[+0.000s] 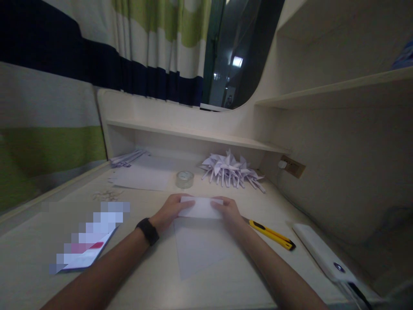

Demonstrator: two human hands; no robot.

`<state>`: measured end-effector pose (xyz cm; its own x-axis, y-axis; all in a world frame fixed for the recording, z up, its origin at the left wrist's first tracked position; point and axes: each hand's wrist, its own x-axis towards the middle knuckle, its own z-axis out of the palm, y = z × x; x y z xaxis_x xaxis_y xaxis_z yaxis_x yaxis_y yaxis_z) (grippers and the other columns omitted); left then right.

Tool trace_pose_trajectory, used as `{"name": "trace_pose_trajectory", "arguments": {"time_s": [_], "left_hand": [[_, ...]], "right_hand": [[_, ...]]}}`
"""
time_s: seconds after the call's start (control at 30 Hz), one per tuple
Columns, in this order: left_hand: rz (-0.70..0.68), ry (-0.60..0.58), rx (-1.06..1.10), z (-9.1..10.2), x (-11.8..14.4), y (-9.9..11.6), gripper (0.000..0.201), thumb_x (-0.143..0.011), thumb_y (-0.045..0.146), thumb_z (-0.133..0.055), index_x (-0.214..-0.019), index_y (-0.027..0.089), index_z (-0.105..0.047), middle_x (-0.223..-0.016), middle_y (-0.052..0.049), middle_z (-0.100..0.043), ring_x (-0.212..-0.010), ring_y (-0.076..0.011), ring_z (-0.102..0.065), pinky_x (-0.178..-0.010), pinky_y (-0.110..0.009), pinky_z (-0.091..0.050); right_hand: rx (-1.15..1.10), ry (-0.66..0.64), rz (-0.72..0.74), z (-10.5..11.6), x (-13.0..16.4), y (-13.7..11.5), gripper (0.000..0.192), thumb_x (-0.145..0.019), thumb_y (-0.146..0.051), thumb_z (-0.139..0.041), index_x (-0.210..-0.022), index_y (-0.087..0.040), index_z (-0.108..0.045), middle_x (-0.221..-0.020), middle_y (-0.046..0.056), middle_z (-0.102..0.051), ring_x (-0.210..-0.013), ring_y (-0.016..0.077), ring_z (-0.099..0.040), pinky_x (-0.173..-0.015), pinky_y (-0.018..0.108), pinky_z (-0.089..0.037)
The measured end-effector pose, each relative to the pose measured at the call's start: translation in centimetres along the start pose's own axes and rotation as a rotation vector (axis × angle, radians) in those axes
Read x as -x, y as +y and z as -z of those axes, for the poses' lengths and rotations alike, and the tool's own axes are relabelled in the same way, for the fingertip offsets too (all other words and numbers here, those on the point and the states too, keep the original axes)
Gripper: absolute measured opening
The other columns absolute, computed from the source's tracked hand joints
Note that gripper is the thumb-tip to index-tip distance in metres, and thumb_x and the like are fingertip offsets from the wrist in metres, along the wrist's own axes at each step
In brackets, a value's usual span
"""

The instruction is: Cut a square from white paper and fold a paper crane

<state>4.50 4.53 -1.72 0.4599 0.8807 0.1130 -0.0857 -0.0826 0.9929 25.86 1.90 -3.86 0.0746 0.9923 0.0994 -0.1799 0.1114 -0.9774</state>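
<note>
Between my two hands is a white sheet of paper (201,208), its top part folded or raised off the desk. My left hand (172,209), below which a black band circles the wrist, pinches the left end with the thumb on top. At the right end, my right hand (229,208) grips the same sheet, thumb also on top; the other fingers of both hands are mostly hidden behind it. Under the hands another flat piece of white paper (198,247) lies on the desk; whether it joins the held part I cannot tell. A yellow utility knife (272,234) lies beside my right forearm.
Paper pinwheels (230,168) are heaped at the back. A clear tape roll (184,179) stands near white sheets (143,172) and rolled paper sticks (130,158). Small scraps (108,195) and a lit phone (90,241) lie left. A white corded device (322,252) is at right.
</note>
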Motion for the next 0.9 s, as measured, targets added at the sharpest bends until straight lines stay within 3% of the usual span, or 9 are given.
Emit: {"name": "trace_pose_trajectory", "arguments": {"time_s": [0.3,0.7,0.9], "left_hand": [[-0.016,-0.022,0.0,0.2,-0.2,-0.6,0.038,-0.073,0.04,-0.069,-0.096,0.01,-0.069,-0.081,-0.009,-0.07,-0.064,-0.0185,-0.061,-0.055,-0.025,-0.041],[0.014,-0.017,-0.027,0.0,0.0,0.0,0.044,-0.072,0.045,-0.069,-0.095,0.008,-0.07,-0.081,-0.01,-0.07,-0.066,-0.0204,-0.061,-0.057,-0.027,-0.042],[0.056,-0.126,-0.048,1.1,-0.1,0.6,0.035,-0.071,0.042,-0.07,-0.084,0.01,-0.072,-0.077,-0.009,-0.07,-0.064,-0.0177,-0.059,-0.058,-0.026,-0.041]], "right_hand": [[-0.012,-0.02,-0.004,0.0,0.1,-0.1,0.029,-0.058,-0.031,-0.08,-0.082,-0.014,-0.073,-0.066,0.003,-0.069,-0.055,0.0144,-0.058,-0.053,0.025,-0.041],[-0.002,-0.008,-0.019,-0.3,0.4,-0.7,0.033,-0.055,-0.033,-0.081,-0.082,-0.016,-0.074,-0.069,0.004,-0.071,-0.058,0.0168,-0.06,-0.057,0.027,-0.043],[0.017,-0.064,-0.018,0.1,0.3,-1.3,0.035,-0.054,-0.032,-0.081,-0.083,-0.015,-0.074,-0.071,0.005,-0.071,-0.058,0.0164,-0.06,-0.058,0.027,-0.043]]}}
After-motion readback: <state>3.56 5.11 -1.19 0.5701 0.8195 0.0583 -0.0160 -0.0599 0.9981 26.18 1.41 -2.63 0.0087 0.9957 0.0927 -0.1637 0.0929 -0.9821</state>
